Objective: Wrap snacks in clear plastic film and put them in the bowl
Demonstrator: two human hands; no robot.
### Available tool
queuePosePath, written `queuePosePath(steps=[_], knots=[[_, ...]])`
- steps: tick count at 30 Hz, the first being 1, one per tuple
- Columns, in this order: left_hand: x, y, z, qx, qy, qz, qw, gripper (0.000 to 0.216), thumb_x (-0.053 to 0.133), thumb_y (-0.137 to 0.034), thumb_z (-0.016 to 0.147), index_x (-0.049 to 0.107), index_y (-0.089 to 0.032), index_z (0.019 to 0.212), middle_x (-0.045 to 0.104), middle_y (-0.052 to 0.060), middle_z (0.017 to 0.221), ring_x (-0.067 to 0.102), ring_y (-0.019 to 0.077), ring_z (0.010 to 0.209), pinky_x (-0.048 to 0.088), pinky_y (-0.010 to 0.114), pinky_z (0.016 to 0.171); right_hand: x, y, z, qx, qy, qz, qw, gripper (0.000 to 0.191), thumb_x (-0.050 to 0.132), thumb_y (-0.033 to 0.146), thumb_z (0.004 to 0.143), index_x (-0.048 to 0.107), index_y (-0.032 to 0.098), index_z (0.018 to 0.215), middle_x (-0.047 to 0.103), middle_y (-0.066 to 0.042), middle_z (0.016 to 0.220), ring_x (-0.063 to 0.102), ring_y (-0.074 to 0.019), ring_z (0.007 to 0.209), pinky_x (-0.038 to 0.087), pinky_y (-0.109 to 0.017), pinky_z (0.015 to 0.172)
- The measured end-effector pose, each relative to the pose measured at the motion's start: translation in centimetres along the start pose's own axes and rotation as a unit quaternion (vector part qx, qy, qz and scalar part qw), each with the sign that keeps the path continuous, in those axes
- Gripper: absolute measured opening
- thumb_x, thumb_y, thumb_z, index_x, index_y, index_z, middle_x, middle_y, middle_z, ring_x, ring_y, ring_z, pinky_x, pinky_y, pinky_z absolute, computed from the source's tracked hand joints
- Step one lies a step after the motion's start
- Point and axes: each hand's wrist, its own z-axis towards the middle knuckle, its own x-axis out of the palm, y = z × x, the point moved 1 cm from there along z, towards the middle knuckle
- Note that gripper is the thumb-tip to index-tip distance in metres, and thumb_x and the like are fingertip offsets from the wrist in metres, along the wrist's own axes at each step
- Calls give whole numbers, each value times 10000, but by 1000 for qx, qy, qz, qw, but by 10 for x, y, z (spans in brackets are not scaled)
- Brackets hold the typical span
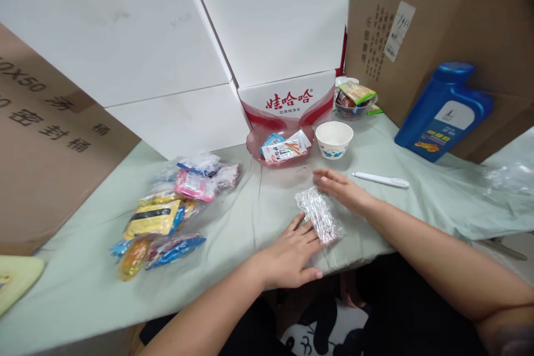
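A flat bundle of crinkled, shiny clear plastic (319,214) lies on the table near its front edge, with a reddish tint at its lower end. What is inside it cannot be made out. Spread on the cloth, my left hand (291,253) has its fingertips at the bundle's left side. My right hand (340,188) is at the upper right side, its fingers stretched out and the palm turned toward the plastic. Neither hand grips anything. A white slim knife-like tool (380,179) lies to the right of my right hand.
Behind the hands stand a pink glass dish (280,159) with packets and a white paper bowl (334,141). Wrapped items (167,208) are heaped at left. A blue bottle (444,111) stands at right. Cardboard boxes (438,22) and white boxes (275,22) border the table (237,283).
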Motion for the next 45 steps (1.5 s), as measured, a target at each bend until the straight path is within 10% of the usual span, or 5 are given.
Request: queuePosePath(steps=[18,26,34,39,45], knots=[[-5,4,-9,0,-67,28,997,526,632,-412,838,547,-201,1313,602,105,1325,445,281,1336,224,503,1180,24,-11,-37,-289,137,-520,792,317,422,236,972,618,121,1193,645,-159,1147,562,-244,1075,481,-454,933],[-24,6,-26,-12,-257,24,966,232,551,-322,901,670,-180,1041,725,89,1044,645,238,1101,528,372,954,25,-11,-41,-246,156,-544,787,534,496,304,937,407,143,1438,457,-179,1447,370,-292,1351,365,-514,1055],[-22,15,-22,-50,-135,-62,988,362,601,-297,881,601,-199,1230,638,95,1276,527,246,1270,398,445,1109,24,10,-56,-318,166,-470,806,725,655,460,774,423,139,1382,493,-193,1356,407,-329,1286,359,-530,1035],[-23,18,-22,-30,-133,-88,987,371,631,-300,854,618,-200,1211,631,98,1289,519,245,1283,352,471,1139,37,-8,-58,-370,113,-512,767,285,475,221,939,571,169,1203,656,-138,1159,578,-243,1076,456,-429,904],[-31,34,-30,-67,-342,-72,935,181,539,-247,900,704,-203,961,722,82,1009,674,209,971,557,381,875,40,-11,-58,-417,115,-547,716,284,406,126,949,631,144,1121,697,-142,1099,617,-251,1060,473,-426,870]])
